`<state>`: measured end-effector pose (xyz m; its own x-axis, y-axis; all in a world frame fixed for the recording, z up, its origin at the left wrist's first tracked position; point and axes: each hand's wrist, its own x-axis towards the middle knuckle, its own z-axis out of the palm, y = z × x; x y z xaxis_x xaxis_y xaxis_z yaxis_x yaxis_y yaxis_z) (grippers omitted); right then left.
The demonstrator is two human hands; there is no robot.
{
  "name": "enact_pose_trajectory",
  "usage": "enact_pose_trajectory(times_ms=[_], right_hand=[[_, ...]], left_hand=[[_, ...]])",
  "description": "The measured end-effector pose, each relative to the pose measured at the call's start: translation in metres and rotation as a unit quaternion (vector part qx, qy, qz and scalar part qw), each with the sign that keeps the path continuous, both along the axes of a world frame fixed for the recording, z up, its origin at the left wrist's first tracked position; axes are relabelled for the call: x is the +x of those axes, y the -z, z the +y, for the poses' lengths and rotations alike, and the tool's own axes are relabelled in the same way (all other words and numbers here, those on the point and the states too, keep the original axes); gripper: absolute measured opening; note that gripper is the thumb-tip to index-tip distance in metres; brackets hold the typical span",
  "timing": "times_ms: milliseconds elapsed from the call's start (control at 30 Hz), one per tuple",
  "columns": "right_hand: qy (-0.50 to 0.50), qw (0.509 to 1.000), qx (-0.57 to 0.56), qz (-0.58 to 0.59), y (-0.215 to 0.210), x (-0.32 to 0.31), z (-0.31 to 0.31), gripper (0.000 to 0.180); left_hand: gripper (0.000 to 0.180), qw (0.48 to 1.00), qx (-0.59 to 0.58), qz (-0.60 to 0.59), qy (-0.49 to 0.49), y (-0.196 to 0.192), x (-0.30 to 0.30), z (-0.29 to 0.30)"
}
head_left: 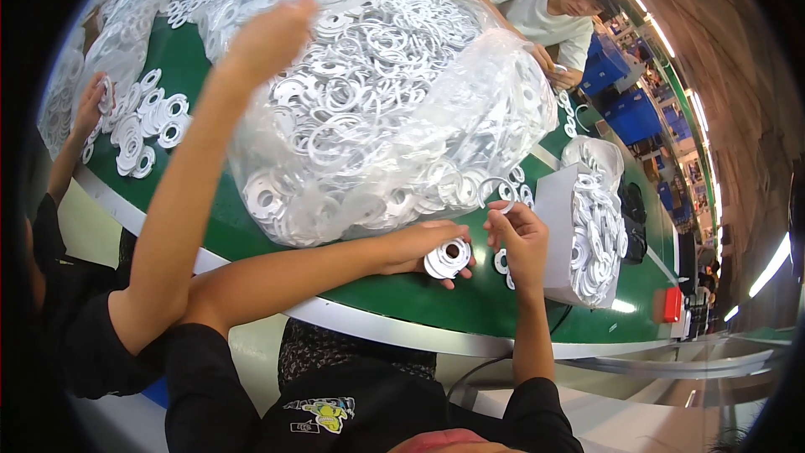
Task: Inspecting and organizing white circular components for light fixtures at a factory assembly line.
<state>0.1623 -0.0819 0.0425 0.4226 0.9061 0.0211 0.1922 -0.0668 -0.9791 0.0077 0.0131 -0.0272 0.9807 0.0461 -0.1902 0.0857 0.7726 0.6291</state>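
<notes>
Close under my chin, my left hand (423,245) pinches a small stack of flat white ring gaskets (447,258) just above the green table (419,302), while my right hand (521,235) has its fingertips closed on one thin loose ring (496,193). I judge I'm gathering rings into the stack, so next comes seating this one squarely. Beyond lies a clear crinkled plastic bag (377,101) heaped with them; a grey box (560,226) stands right.

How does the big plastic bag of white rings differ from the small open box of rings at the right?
The clear plastic bag is large, soft and rounded; the grey box is small and stiff, with flat sides. The bag lies in the middle of the green table; the box stands near its right end. Both hold white flat rings.
</notes>
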Motion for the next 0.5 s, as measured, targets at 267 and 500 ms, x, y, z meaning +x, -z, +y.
enact_pose_trajectory(times_ms=[267, 500], right_hand=[[0.034, 0.982, 0.019, -0.185, 0.024, 0.032, -0.012, 0.021], [-0.082, 0.902, 0.089, -0.415, 0.023, 0.026, -0.023, 0.026]], left_hand=[[0.048, 0.998, -0.056, 0.008, -0.003, -0.009, 0.002, 0.005], [0.052, 0.995, -0.089, 0.048, -0.016, -0.017, 0.007, 0.007]])
